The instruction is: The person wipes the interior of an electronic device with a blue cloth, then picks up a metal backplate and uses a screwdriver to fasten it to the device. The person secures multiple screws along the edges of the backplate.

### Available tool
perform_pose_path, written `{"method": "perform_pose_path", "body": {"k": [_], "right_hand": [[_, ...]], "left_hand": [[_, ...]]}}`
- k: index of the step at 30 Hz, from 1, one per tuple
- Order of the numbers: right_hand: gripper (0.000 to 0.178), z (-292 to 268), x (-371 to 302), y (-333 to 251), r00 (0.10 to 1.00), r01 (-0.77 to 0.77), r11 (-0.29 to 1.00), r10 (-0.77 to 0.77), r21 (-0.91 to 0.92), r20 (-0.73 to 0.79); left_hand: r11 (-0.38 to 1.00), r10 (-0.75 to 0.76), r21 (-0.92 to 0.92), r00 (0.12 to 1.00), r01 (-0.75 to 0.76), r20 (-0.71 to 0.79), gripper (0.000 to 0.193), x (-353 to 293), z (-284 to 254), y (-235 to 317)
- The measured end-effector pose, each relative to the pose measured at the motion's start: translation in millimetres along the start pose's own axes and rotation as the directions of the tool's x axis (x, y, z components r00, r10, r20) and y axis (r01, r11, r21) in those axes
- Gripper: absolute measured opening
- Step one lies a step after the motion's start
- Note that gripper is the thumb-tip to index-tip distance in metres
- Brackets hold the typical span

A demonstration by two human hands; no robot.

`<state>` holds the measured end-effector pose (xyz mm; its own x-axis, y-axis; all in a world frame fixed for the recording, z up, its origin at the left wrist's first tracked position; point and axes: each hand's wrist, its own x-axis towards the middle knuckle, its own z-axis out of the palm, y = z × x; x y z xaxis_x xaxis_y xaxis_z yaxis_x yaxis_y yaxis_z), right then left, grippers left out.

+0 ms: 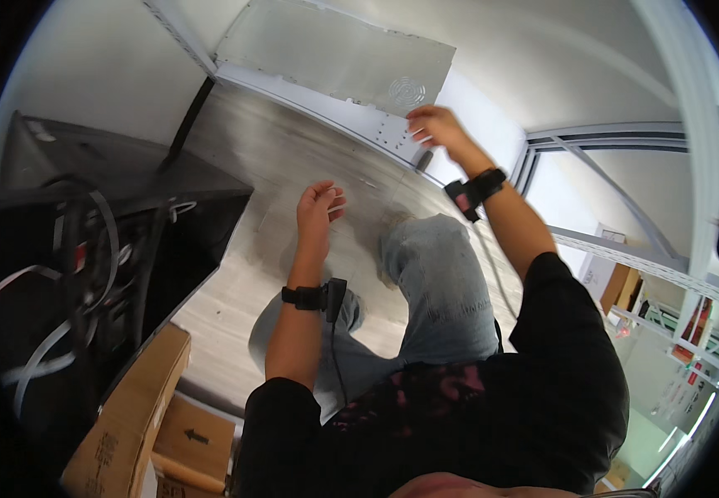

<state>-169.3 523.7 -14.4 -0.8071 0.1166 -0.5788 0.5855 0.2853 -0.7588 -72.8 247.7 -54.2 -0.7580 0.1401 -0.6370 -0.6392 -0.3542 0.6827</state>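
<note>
We see two bare hands, each with one black band strapped at the wrist. The right hand (432, 126) is raised to one flat grey metal panel (338, 58) that leans against the white wall at the far edge of the floor. Its fingers are bunched at the panel's lower right corner, just below a round vent of concentric slots; the fingertips touch the white rim there, but we cannot tell whether the grip has closed on anything small. The left hand (319, 207) hangs over the pale wooden floor (293, 158), palm turned up, fingers loosely curled, its grip half open and holding nothing.

Below the hands lie two legs in light blue jeans (438, 282), and the person wears one black shirt with a pink print.

To the left stands one black open computer case (85, 241) with several white and grey cables looped inside it. Near its lower corner we count two brown cardboard boxes (139, 415), one leaning against the case and one lower with a black arrow on it. To the right, white metal shelving (666, 274) carries a few small items too blurred to name.
</note>
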Motion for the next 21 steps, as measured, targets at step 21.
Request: {"method": "perform_pose_path", "body": {"k": [21], "right_hand": [[0.072,-20.6,124.2,251.9,0.861,-0.444,0.740,0.198,-0.505,-0.468]], "left_hand": [[0.981,-0.060,0.189,0.991,0.036,0.120,0.022,193.2,42.3,-117.7]]}}
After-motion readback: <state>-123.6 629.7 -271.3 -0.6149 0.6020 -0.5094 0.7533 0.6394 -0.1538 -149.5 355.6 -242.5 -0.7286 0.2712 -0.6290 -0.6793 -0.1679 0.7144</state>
